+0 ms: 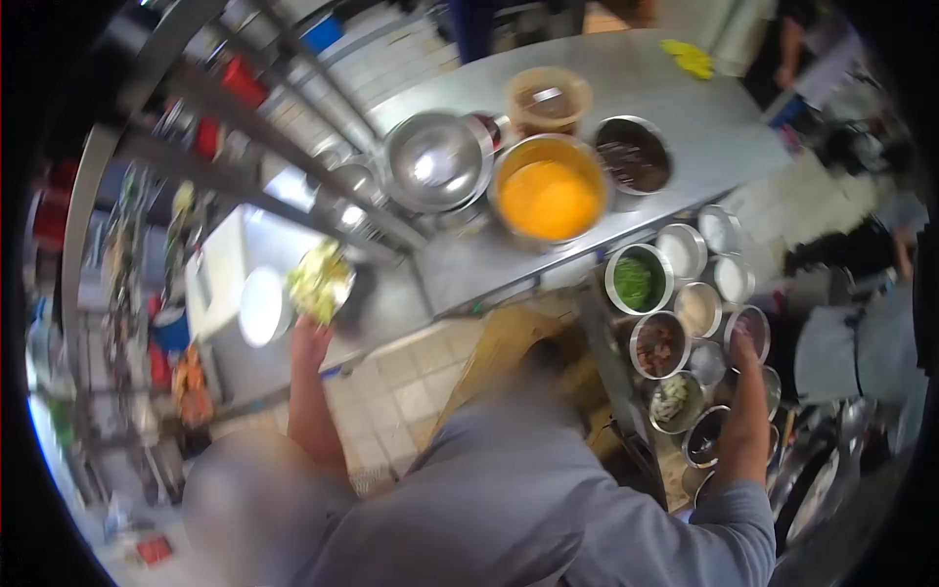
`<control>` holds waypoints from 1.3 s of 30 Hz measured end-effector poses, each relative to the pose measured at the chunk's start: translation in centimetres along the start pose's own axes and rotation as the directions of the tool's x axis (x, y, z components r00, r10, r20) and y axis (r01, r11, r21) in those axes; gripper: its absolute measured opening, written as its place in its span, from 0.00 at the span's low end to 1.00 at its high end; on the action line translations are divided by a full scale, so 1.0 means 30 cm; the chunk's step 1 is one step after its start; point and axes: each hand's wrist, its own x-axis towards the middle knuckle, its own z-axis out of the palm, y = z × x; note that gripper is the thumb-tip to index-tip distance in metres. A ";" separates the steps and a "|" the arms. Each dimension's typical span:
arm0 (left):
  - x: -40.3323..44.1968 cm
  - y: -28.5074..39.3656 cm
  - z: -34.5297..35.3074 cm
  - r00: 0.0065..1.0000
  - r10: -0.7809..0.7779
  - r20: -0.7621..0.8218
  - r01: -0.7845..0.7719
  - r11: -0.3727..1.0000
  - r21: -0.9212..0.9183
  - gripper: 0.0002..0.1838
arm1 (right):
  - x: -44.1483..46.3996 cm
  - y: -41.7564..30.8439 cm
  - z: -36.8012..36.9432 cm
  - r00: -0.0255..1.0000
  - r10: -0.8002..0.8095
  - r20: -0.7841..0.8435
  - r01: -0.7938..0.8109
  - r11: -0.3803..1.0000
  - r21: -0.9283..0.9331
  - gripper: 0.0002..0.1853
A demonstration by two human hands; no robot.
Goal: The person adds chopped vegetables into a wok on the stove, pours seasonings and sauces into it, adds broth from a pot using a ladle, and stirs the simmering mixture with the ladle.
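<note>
Left hand (pixel 311 338) is clamped on the edge of a metal bowl (pixel 344 291) piled with chopped pale-green leaves (pixel 319 275), up by the counter on the left, just beside a white round dish (pixel 264 306). Right hand (pixel 747 354) is way over on the other side, fingers down in a round metal tub (pixel 764 331); too blurry for me to tell if they're pinched together or apart. Next to that there's a tub of chopped greens (pixel 636 281) and one with brown chunks (pixel 658 348). Big pot of orange stuff (pixel 548 199) sits on the steel table (pixel 719 132).
</note>
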 end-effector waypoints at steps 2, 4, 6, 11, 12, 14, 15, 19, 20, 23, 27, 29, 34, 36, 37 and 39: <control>-0.020 -0.022 0.060 0.999 0.048 0.007 -0.048 0.999 0.019 0.15 | -0.012 -0.089 -0.112 0.951 0.197 0.237 -0.204 0.979 0.007 0.14; -0.002 -0.068 -0.045 0.982 0.073 0.176 -0.074 0.997 -0.001 0.15 | -0.012 -0.096 -0.068 0.940 0.337 0.053 -0.341 0.929 0.145 0.13; -0.041 -0.096 -0.008 0.995 0.086 0.050 -0.086 0.996 -0.002 0.15 | -0.061 -0.176 -0.199 0.916 0.390 -0.091 -0.342 0.880 0.330 0.14; -0.272 -0.088 0.156 0.999 0.038 0.010 -0.038 0.995 0.092 0.15 | -0.109 -0.194 -0.286 0.821 0.560 -0.116 -0.409 0.717 0.564 0.19; -0.298 -0.086 0.190 0.999 0.019 0.046 -0.023 0.994 0.102 0.15 | -0.119 -0.214 -0.333 0.786 0.614 -0.069 -0.462 0.659 0.594 0.20; -0.358 -0.079 0.291 0.995 -0.020 0.096 0.008 0.992 0.125 0.14 | -0.123 -0.236 -0.364 0.704 0.710 -0.021 -0.472 0.489 0.734 0.19; -0.372 -0.071 0.316 0.994 -0.022 0.105 0.009 0.991 0.131 0.14 | -0.118 -0.203 -0.316 0.697 0.717 -0.018 -0.476 0.481 0.736 0.19; -0.353 -0.052 0.421 0.918 -0.197 0.345 0.092 0.950 0.297 0.15 | -0.110 -0.128 -0.219 0.677 0.736 -0.021 -0.158 0.173 0.972 0.11; -0.384 -0.046 0.498 0.919 -0.206 0.337 0.094 0.943 0.319 0.16 | -0.117 -0.081 -0.169 0.691 0.723 -0.010 0.042 -0.026 0.999 0.10; -0.367 -0.036 0.674 0.839 -0.332 0.431 0.142 0.899 0.415 0.18 | -0.260 -0.312 -0.510 0.549 0.800 0.243 0.405 -0.509 0.759 0.05; -0.275 -0.077 0.833 0.733 -0.433 0.524 0.167 0.862 0.479 0.19 | -0.428 -0.269 -0.465 0.583 0.802 -0.131 0.761 -0.483 0.433 0.07; -0.274 -0.025 0.927 0.665 -0.483 0.570 0.134 0.828 0.545 0.19 | -0.633 -0.400 -0.627 0.456 0.890 -0.011 0.850 -0.432 0.302 0.10; -0.212 -0.158 1.164 0.364 -0.649 0.668 -0.057 0.700 0.712 0.16 | -1.310 -0.665 -0.714 -0.107 0.985 0.133 0.834 0.016 0.552 0.10; -0.325 0.079 1.272 0.354 -0.633 0.688 -0.168 0.681 0.713 0.16 | -1.647 -0.860 -0.948 -0.377 0.914 0.151 0.619 0.127 0.775 0.08; -0.388 0.100 1.305 0.308 -0.651 0.693 -0.199 0.668 0.717 0.16 | -1.818 -0.927 -0.976 -0.484 0.871 0.088 0.485 0.183 0.855 0.06; -0.503 0.187 1.347 0.204 -0.719 0.664 -0.242 0.620 0.746 0.16 | -2.097 -1.086 -1.116 -0.742 0.668 -0.056 -0.049 0.030 0.998 0.05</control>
